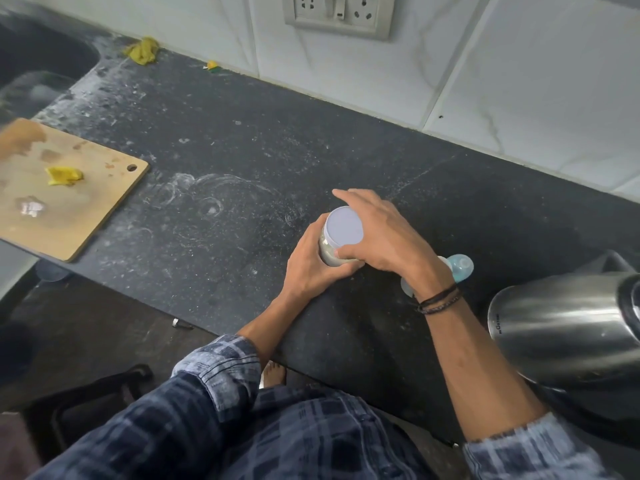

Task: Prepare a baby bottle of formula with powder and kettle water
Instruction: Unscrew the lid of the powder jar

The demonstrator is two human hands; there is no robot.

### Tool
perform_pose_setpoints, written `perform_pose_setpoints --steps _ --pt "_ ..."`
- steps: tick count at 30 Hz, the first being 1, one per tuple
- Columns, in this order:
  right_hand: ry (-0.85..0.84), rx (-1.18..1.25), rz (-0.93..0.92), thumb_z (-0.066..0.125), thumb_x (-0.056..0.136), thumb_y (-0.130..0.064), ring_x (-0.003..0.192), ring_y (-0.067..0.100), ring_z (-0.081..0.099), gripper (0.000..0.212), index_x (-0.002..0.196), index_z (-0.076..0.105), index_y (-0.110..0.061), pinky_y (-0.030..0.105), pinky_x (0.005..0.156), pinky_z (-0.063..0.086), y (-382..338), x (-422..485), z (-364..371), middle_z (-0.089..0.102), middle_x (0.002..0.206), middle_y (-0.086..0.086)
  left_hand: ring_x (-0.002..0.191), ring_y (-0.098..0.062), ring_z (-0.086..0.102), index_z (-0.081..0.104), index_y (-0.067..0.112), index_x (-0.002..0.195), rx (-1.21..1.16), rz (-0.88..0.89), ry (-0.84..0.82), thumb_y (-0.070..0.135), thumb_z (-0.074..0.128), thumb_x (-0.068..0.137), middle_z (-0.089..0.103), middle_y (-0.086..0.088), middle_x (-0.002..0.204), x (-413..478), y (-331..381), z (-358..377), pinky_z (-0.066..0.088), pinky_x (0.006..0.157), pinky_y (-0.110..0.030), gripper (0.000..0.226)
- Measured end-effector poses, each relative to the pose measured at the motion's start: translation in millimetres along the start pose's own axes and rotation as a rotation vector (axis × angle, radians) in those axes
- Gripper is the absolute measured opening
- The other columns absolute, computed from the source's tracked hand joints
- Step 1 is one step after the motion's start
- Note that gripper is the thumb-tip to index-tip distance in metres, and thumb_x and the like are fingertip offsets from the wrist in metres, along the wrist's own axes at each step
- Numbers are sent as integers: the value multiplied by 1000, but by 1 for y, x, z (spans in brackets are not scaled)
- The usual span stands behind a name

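Jar (330,252) stood upright on the counter (225,150), near its front edge. Left hand (311,268) wrapped around the jar's body. Right hand (384,237) gripped the lid (344,225) from above, thumb at the rim. Bottle (460,266) lay just behind the right wrist; kettle (561,320) to the right. Counter black, dusted white. Board (69,209) at left, sink (34,64) beyond, tiled wall (519,81) with a socket (341,13).

Clear lidded jar of whitish powder (344,225), upright; pale-blue baby bottle (460,266) just to its right, partly hidden; stainless-steel kettle (561,323) beyond, far right.
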State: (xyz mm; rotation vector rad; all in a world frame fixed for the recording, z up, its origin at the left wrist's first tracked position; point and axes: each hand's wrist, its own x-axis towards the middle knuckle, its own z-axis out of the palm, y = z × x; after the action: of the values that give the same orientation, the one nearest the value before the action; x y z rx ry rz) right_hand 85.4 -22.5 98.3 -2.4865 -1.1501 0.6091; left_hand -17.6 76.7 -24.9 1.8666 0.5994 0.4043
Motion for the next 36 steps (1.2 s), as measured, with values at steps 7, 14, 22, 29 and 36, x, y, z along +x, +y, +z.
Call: perform_pose_setpoints --steps 7,14,22,29,36 --pt "27 2 -4 77 84 -28 142 27 37 89 159 29 -32 44 112 40 0 0 9 34 160 -5 126 3 53 42 48 139 0 -2 5 51 86 61 55 26 136 0 -1 0 48 106 -38 89" --pt "24 -15 -12 74 86 -26 139 27 40 86 159 29 -32 45 111 42 0 -1 14 33 159 -4 125 4 53 43 44 141 4 9 2 43 92 64 55 26 136 1 -5 1 47 104 -33 91" --pt "24 40 17 76 86 -31 141 25 42 86 159 30 -33 40 109 41 0 0 11 32 161 -4 125 1 53 43 42 142 8 14 7 39 92 67 54 25 137 2 -5 2 47 104 -32 90" --pt "22 29 13 78 81 -28 142 26 39 92 158 29 -35 44 112 42 4 -1 10 31 162 -4 128 4 51 42 45 142 -8 17 0 54 85 63 53 26 140 1 -5 1 46 106 -34 90" --pt "18 39 -17 78 81 -22 146 25 31 90 157 32 -38 40 113 38 7 -1 6 20 167 -9 127 9 49 42 42 143 -13 20 4 61 84 62 53 28 138 0 -3 1 44 106 -28 93"
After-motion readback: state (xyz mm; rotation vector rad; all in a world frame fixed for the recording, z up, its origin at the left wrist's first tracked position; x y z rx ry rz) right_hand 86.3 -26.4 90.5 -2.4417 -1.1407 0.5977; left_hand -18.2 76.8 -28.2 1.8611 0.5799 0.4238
